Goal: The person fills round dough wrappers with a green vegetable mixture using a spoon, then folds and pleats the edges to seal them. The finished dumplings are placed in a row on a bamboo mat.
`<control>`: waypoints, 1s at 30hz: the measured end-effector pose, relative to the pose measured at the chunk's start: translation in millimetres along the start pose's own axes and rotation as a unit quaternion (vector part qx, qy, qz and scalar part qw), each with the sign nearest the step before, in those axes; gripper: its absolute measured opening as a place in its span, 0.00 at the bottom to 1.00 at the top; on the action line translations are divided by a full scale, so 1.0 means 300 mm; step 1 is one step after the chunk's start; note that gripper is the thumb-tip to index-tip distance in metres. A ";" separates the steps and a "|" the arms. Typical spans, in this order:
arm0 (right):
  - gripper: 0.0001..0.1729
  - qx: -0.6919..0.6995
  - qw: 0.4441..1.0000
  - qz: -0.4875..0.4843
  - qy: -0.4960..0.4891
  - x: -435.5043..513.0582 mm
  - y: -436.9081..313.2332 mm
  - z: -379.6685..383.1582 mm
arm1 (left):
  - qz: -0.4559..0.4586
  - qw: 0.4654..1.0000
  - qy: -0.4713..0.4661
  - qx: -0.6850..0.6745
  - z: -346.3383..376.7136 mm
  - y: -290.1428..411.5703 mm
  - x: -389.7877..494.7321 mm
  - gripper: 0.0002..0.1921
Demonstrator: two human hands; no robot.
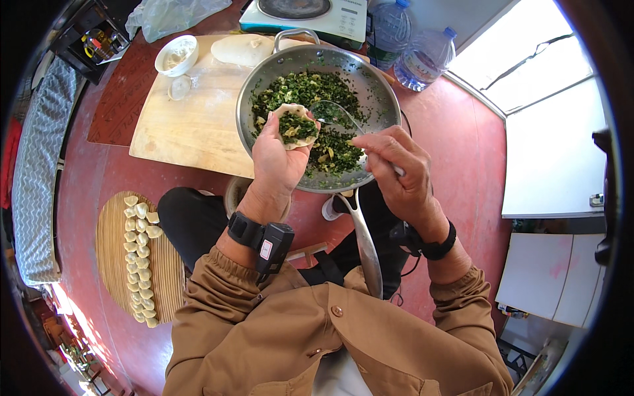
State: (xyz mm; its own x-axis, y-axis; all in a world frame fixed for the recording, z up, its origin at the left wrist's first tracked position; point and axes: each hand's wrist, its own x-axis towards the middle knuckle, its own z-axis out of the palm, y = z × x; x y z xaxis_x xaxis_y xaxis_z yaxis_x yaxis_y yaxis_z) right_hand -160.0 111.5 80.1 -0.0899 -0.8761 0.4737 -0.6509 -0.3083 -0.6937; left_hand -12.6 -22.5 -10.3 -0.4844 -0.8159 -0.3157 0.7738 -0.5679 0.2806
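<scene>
My left hand [281,156] cups a round dough wrapper [286,110] with chopped green filling [297,127] heaped on it, above the left part of a wide metal pan [244,81]. More green filling with yellowish bits [317,86] lies in the pan. The fingers of my right hand [396,166] are closed on the handle of a metal spoon [354,121], whose bowl is just right of the wrapper. Several shaped dumplings [141,238] stand in rows on a round slatted mat [111,232] at the lower left.
Beneath the pan's left side is a wooden board [198,123] with a white bowl of flour [177,55], a loose wrapper [180,87] and a lump of dough [242,49]. An electric hot plate [307,20] and large plastic bottles [426,58] stand behind. The pan's long handle [366,247] points towards me.
</scene>
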 end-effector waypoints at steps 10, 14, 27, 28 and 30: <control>0.17 -0.051 0.993 -0.031 -0.100 -0.015 -0.011 -0.024 | 0.006 1.000 0.001 0.025 0.002 0.000 0.010 0.19; 0.19 -0.038 0.995 -0.047 -0.078 -0.023 -0.006 -0.059 | 0.002 1.000 -0.014 0.016 -0.005 0.004 0.014 0.21; 0.20 0.092 0.988 -0.014 -0.124 -0.023 0.016 -0.062 | -0.050 0.997 -0.036 0.049 0.030 -0.010 -0.014 0.24; 0.19 0.076 0.990 -0.016 -0.121 -0.022 0.018 -0.055 | -0.052 0.997 -0.034 0.045 0.033 -0.015 -0.017 0.24; 0.19 0.045 0.992 -0.020 -0.118 -0.019 0.021 -0.042 | -0.058 0.997 -0.033 0.030 0.036 -0.018 -0.020 0.25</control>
State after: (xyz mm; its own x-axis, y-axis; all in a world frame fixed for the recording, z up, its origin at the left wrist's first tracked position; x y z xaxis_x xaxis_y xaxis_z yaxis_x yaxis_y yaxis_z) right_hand -172.9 119.3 79.8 0.1207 -0.9213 0.3696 -0.5793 -0.3678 -0.7274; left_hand -18.3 -15.8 -0.3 -0.5975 -0.7480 -0.2889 0.6856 -0.6634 0.2998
